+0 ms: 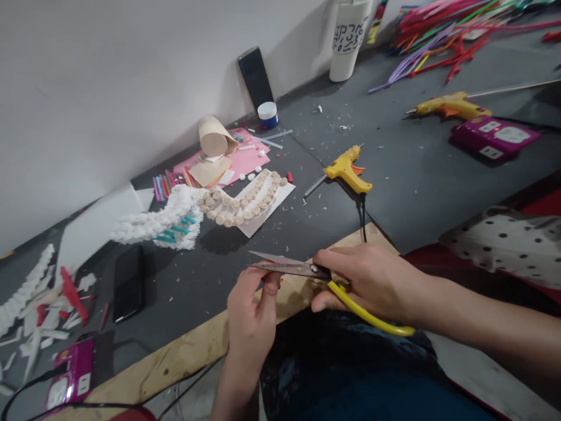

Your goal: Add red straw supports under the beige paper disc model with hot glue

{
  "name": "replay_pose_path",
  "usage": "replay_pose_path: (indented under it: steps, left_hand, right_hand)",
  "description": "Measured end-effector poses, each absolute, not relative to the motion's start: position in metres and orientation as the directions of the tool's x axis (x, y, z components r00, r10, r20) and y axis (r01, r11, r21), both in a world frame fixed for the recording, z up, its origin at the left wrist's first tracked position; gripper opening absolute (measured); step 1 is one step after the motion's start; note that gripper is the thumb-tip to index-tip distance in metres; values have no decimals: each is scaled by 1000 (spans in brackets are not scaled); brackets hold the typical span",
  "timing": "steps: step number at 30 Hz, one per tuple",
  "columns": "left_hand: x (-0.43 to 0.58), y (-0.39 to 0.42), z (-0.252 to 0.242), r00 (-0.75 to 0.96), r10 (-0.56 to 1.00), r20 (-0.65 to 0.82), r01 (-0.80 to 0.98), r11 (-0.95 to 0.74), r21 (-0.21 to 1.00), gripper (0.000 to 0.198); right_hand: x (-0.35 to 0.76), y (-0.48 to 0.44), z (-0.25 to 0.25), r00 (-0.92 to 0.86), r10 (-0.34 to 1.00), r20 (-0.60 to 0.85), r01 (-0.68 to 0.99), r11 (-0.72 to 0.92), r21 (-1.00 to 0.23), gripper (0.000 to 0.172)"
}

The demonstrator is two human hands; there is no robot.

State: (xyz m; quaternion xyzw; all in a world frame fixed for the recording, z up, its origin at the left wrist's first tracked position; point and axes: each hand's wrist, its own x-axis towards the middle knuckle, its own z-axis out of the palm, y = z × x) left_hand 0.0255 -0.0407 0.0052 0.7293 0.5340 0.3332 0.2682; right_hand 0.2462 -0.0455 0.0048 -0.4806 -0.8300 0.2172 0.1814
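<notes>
Head view: clock directions are read from the pivot of my scissors (314,269), twelve being straight up. Largest is the grey table (407,193), reaching back to the wall (109,88). On it, between nine and ten o'clock, lies a white frilly shape (175,204); at ten, meeting it as seen from here, is a curve of beige rolls (225,219). At three, my right hand (372,283) is curled closed round the scissors' handles, one yellow loop passing beyond it toward four. At eight, my left hand (252,316) has thumb and fingertips drawn nearly together against the lower blade; what they grip I cannot tell. The scissors lie between my hands, above the table's near edge, blades slightly parted and pointing to nine. A white cup (350,35) stands at twelve, a yellow glue gun (348,169) lies at one, and a dark phone (129,286) lies flat at nine. At eleven sits a small jar (267,117). Smallest, a red scrap (276,262) shows between the blades, just above my left fingertips.
</notes>
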Motion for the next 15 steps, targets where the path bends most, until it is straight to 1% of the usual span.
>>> replay_pose_path:
  steps: [5, 9, 15]
  left_hand:
    - [29, -40, 5, 206, 968, 146, 606, -244, 757, 20]
    - [30, -38, 3, 226, 962, 151, 614, -261, 744, 22]
    - [32, -35, 3, 249, 959, 135, 620, -265, 739, 25]
  right_hand:
    - [250, -46, 3, -453, 892, 11, 730, 378, -569, 57]
    - [253, -46, 3, -446, 895, -28, 730, 346, -590, 49]
    - [256, -46, 4, -441, 895, -70, 723, 308, -619, 45]
